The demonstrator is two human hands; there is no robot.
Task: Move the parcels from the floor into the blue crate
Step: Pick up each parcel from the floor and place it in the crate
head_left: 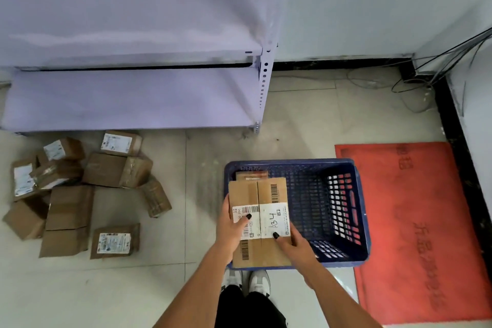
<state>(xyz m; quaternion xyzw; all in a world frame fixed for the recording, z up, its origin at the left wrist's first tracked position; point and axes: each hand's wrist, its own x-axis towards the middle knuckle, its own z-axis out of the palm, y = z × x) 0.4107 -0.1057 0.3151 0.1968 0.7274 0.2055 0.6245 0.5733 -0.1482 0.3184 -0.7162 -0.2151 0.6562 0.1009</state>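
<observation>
Tiled floor (pixel 292 128) | hands (pixel 231 229) grip parcel (pixel 258 194), hiding crate (pixel 332 210) left half

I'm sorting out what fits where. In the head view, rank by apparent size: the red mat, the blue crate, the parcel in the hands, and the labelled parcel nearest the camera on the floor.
1. red mat, partly cut off by the frame
2. blue crate
3. held parcel, nearer the camera, so it may look larger than it is
4. floor parcel

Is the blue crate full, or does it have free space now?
Mostly free. The blue crate shows bare mesh on its right side; the labelled parcel over its left side is gripped by left hand and right hand.
</observation>
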